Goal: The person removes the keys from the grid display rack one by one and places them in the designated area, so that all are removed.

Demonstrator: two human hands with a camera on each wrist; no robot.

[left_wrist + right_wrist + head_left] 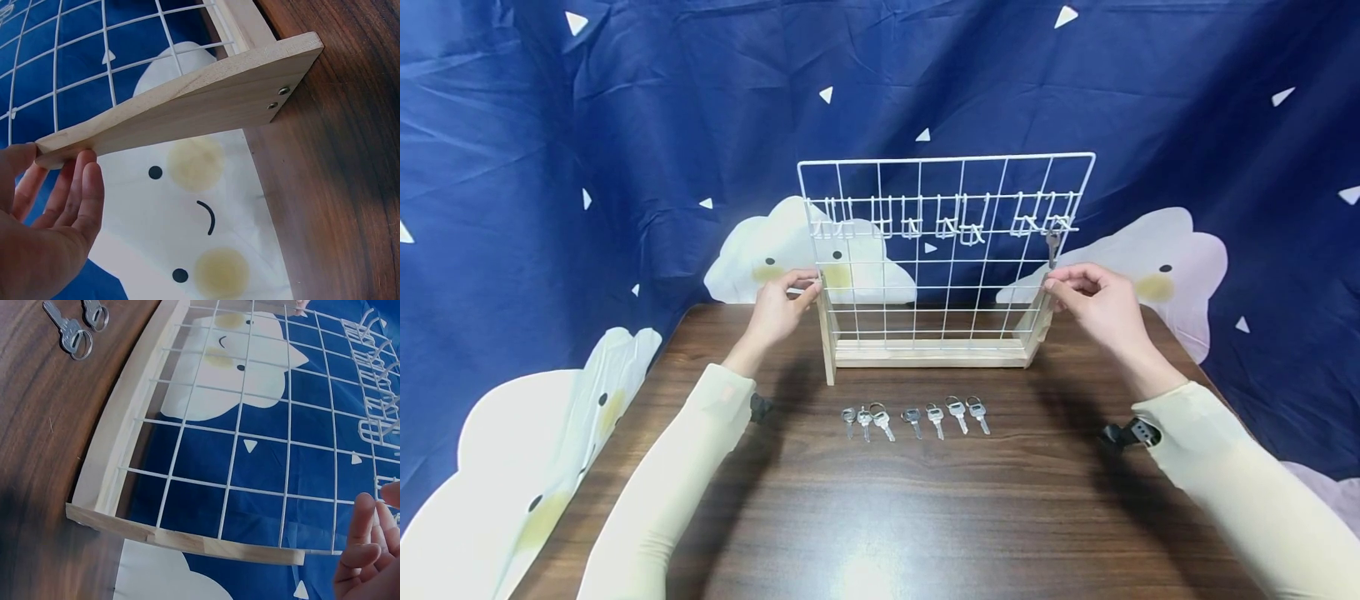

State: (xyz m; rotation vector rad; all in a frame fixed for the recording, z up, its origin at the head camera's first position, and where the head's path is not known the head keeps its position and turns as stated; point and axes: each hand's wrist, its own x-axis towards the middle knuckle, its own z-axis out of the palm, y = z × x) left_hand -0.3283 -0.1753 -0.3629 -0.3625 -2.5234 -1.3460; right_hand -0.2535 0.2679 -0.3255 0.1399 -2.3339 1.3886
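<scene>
A white wire grid rack point(950, 287) with wooden sides and base stands on the table, several white hooks point(912, 227) along its upper part. My left hand point(784, 302) pinches the top of the left wooden side point(181, 106) between thumb and fingers. At the far right hook hangs a key point(1053, 245), blade down. My right hand point(1096, 302) has thumb and fingertips together at that key's lower end, pinching it; in the right wrist view the fingers point(362, 528) hide the key. The wooden side's end shows beside them, apart from the fingers.
Several keys with rings point(935, 419) lie in a row on the brown table point(940, 500), in front of the rack. Behind hangs a blue curtain point(700, 100) with white clouds and triangles. Dark straps show at both sleeve cuffs.
</scene>
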